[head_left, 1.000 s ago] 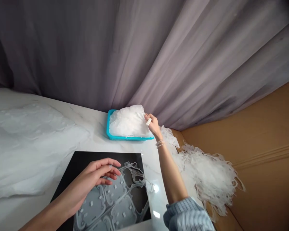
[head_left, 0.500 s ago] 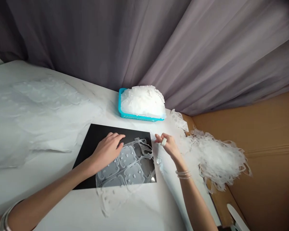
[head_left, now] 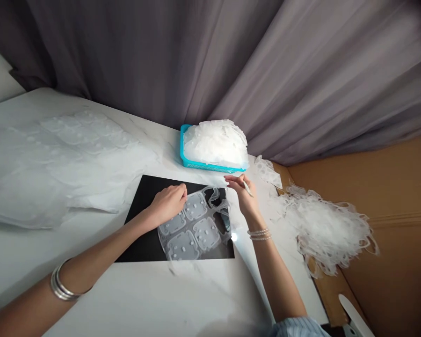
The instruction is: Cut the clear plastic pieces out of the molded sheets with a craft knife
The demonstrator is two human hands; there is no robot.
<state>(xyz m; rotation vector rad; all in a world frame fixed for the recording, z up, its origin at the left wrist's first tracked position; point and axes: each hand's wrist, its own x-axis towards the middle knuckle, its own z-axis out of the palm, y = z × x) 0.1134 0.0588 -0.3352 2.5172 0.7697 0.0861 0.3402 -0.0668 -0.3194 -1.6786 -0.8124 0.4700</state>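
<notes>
- While resting on translucent moulded sheet (head_left: 199, 234), left hand (head_left: 168, 203): fingers (head_left: 181, 189) loosely curled, empty
- Right hand (head_left: 243, 196): fingers (head_left: 232, 180) pinched on small white strip (head_left: 247, 188), just beside teal basket (head_left: 196, 164)

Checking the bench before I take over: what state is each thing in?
Moulded plastic sheet, lying on a black board.
Left hand, resting at the sheet's edge.
Right hand, pinching a small white stick.
Teal tray, heaped with translucent sheets.
Scrap tangle, loose on cardboard.

Workroom, marble-top table (head_left: 196, 290), grey curtain (head_left: 143, 47), cardboard sheet (head_left: 396, 187)
</notes>
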